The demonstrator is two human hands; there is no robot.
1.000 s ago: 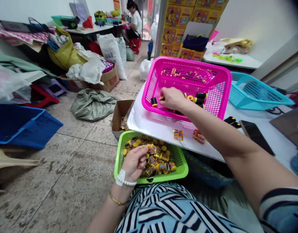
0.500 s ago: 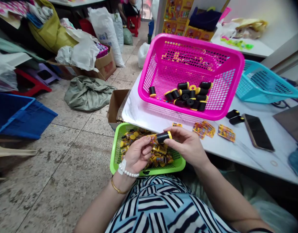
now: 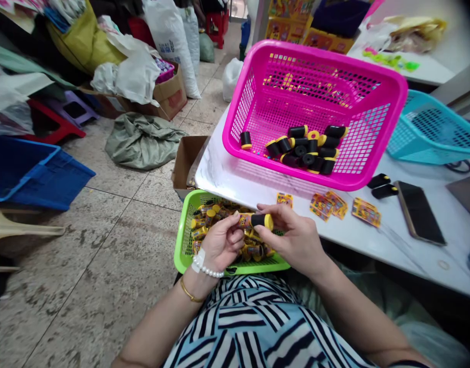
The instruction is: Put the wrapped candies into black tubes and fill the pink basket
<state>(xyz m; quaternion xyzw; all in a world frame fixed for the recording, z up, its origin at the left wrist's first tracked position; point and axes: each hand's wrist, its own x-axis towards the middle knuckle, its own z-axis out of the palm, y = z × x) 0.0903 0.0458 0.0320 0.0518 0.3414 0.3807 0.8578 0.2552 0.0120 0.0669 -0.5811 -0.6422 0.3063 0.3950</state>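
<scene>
Head | 2 hands point(image 3: 224, 243) point(image 3: 298, 241): printed wrapper point(image 3: 245, 221), black cylinder point(image 3: 258, 220) | over green latticed basket point(image 3: 258, 268)

Grey speckled floor tiles point(image 3: 97, 235), stained and crossed by thin dark seams, stretch from near left towards a brighter far end. A purple plastic stool point(image 3: 81, 113) stands on the left, a red stool point(image 3: 216, 29) far off. On the right is a white marbled tabletop point(image 3: 403, 255); beyond it, another white table point(image 3: 436, 70) before a pale wall point(image 3: 459, 36).

Near the blue crate point(image 3: 66, 179) is probably a red stool point(image 3: 59, 122).
</scene>
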